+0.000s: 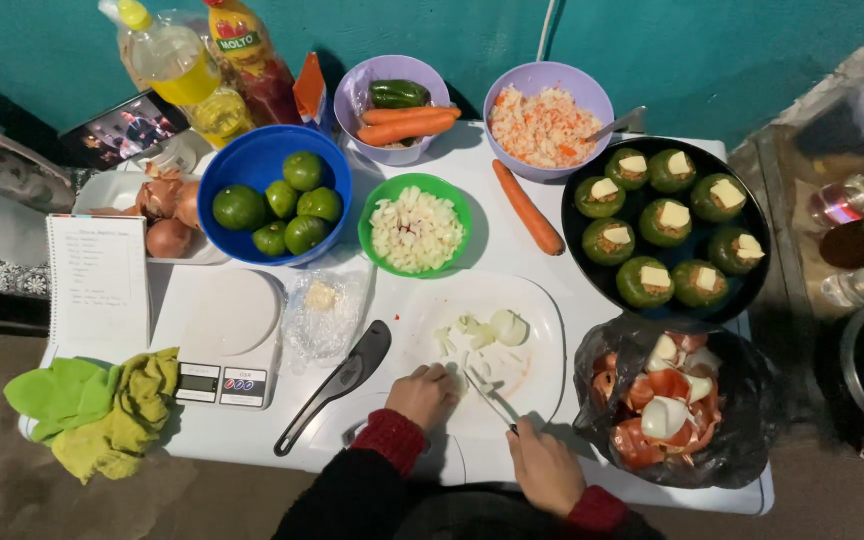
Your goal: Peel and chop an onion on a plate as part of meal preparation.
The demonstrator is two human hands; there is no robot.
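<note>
left hand (422, 396) curled on onion bits (477, 335) on the white plate (542, 330), right hand (544, 465) gripping a knife (489, 396). the bits look wet and slippery, so pin them from the top.

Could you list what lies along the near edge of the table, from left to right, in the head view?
Green and yellow cloths → kitchen scale → black spatula → left hand → knife held in the right hand → black bag of peelings.
</note>
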